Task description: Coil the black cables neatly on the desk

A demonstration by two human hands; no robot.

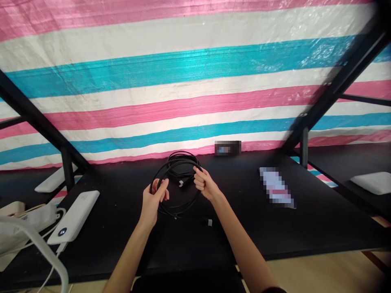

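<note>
A black cable is looped into loose rings between my two hands, above the black table. My left hand has its fingers curled round the rings on the left side. On the right side, my right hand pinches the cable between thumb and fingers. One end of the cable, a connector with a light metal tip, lies on the table in front of my hands. Another light-coloured connector shows inside the loops, between the hands.
A white power bank with a plugged-in lead lies at the left, near white power adapters and a curved white tube. A pixelated dark box stands at the back. A pixelated flat item lies right. Black frame bars slope at both sides.
</note>
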